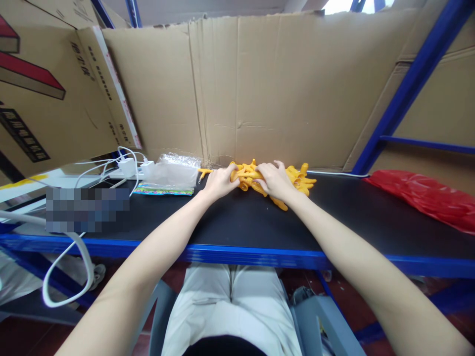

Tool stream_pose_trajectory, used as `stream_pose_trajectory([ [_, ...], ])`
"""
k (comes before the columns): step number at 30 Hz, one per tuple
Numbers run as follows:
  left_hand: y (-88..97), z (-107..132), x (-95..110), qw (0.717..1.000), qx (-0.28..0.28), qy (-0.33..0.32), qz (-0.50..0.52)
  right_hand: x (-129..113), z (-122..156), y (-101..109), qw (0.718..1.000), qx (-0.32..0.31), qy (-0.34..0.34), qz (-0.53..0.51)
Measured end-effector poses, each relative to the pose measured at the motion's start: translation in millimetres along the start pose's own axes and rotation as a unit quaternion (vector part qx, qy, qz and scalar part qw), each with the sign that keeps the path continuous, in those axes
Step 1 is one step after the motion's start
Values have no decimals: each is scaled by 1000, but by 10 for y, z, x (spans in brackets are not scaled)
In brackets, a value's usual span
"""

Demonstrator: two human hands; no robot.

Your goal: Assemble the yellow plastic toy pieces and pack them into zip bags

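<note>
A pile of soft, rubbery orange-yellow pieces (pixel 297 173) lies on the black tabletop against the cardboard. Several have finger-like ends and round openings, a little like rubber gloves, though I cannot tell their exact kind. At the pile's left side, my left hand (pixel 221 183) is closed on the end of one piece. My right hand (pixel 275 181) rests over the middle of the pile, its fingers curled onto the same yellow strip. That strip (pixel 249 174) runs between both hands. A forked yellow tip (pixel 204 171) shows beyond my left hand.
Left of the hands, a clear plastic packet (pixel 176 170) lies over a colourful sheet (pixel 163 190). White chargers (pixel 128 167) and cables stand farther left. A red plastic bag (pixel 423 193) lies at the right. Cardboard (pixel 289 89) walls the back; a blue rail (pixel 256 254) edges the front.
</note>
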State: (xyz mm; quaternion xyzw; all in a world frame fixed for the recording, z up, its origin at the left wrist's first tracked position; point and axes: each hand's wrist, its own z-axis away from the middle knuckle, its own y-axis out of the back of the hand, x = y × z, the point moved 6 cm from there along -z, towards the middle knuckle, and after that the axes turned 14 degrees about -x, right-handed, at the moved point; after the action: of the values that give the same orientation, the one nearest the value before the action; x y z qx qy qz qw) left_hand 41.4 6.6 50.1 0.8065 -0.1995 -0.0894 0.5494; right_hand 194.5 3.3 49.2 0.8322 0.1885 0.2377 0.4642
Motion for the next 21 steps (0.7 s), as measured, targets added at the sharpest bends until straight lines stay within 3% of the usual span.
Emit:
stream_pose_trajectory([
  [6, 5, -2, -10, 1000, 6, -9, 20, 21, 16, 11, 999, 29, 2, -32],
  [12, -5, -3, -20, 1000, 6, -9, 5, -3, -2, -60, 1000, -1, 6, -16],
  [21, -1, -2, -3, 1000, 6, -9, 12, -15, 11, 27, 999, 18, 21, -22],
])
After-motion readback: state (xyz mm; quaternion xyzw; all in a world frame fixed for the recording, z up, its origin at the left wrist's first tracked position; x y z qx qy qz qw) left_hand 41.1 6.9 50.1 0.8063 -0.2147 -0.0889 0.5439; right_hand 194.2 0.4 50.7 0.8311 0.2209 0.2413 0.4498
